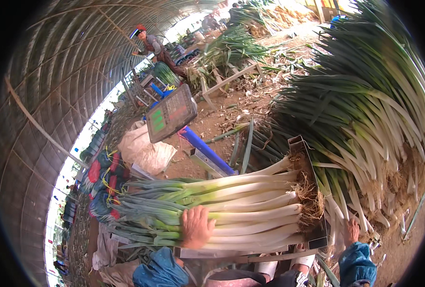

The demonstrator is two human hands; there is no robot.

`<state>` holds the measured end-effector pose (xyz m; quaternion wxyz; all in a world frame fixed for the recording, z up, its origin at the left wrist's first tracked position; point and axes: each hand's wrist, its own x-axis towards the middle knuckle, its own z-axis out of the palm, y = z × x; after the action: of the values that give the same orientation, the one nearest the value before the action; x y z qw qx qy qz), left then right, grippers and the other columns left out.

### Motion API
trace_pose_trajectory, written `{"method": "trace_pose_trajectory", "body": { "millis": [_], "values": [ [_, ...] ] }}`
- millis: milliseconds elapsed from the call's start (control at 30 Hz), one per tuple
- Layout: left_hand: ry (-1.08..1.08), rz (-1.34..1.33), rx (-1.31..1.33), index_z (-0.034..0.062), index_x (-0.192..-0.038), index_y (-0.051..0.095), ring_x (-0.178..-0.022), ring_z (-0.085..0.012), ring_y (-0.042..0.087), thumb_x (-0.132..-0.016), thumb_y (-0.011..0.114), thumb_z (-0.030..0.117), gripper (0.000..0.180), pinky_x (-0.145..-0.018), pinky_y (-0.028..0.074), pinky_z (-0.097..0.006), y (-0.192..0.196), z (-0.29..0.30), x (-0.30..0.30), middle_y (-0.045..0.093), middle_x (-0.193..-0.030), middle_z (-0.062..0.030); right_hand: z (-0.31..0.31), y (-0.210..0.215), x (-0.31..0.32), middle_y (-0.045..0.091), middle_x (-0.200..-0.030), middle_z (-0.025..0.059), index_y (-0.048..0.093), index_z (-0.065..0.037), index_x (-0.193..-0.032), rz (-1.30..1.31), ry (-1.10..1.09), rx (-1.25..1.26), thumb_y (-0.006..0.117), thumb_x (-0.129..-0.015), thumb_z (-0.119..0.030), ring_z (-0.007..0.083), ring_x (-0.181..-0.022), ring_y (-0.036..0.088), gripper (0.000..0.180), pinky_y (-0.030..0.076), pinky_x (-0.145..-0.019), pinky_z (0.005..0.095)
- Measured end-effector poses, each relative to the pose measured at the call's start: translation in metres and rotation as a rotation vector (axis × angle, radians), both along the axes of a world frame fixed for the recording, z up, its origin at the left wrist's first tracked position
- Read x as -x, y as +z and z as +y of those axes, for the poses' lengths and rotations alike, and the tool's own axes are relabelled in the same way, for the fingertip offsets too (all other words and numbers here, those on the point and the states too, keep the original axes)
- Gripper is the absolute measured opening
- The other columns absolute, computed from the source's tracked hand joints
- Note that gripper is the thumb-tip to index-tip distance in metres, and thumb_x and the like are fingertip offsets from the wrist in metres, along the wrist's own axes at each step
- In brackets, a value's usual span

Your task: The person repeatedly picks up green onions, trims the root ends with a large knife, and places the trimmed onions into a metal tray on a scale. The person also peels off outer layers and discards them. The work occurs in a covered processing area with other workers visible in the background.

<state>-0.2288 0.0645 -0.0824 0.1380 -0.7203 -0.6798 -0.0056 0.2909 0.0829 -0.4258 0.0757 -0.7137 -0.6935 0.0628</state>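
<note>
A row of leeks [251, 210] lies across a metal tray-like platform [318, 239] in front of me, white stems and roots to the right, green leaves to the left. My left hand [197, 227] rests flat on top of them, where green turns to white, its fingers stretched out. Off the platform's right end, my right hand [351, 232] is at the white stems of the big leek pile [365, 119]. Its fingers look curled round a leek there, partly hidden.
Beyond the platform stands a scale display [172, 114] on a blue post [207, 150]. A pale sack [148, 148] and bundles with red wrapping [102, 177] lie to the left. Farther off are a wooden frame [231, 81] with leeks and a person in a red cap [152, 45].
</note>
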Motion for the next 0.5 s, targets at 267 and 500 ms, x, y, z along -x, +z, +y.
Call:
{"method": "trace_pose_trajectory", "body": {
  "millis": [267, 500],
  "values": [
    [-0.011, -0.018, 0.016, 0.0057, -0.115, 0.052, -0.110, -0.0303, 0.047, -0.080, 0.063, 0.028, 0.043, -0.098, 0.030, -0.047, 0.002, 0.000, 0.000, 0.053, -0.114, -0.0119, -0.017, -0.004, -0.015, 0.060, -0.098, 0.0149, 0.064, -0.008, -0.094, 0.015, 0.016, 0.064, 0.055, -0.080, -0.008, 0.0340, -0.090, 0.060, 0.016, 0.049, -0.074, 0.0439],
    [-0.008, -0.023, 0.006, 0.0058, -0.114, 0.053, -0.109, -0.0305, 0.047, -0.079, 0.064, 0.028, 0.043, -0.098, 0.030, -0.047, 0.002, -0.001, -0.001, 0.054, -0.113, -0.0121, -0.056, -0.011, -0.023, 0.062, -0.090, 0.0146, 0.065, -0.007, -0.086, 0.006, 0.068, 0.242, 0.056, -0.080, -0.008, 0.0339, -0.083, 0.062, 0.011, 0.050, -0.069, 0.0440]
  ]
}}
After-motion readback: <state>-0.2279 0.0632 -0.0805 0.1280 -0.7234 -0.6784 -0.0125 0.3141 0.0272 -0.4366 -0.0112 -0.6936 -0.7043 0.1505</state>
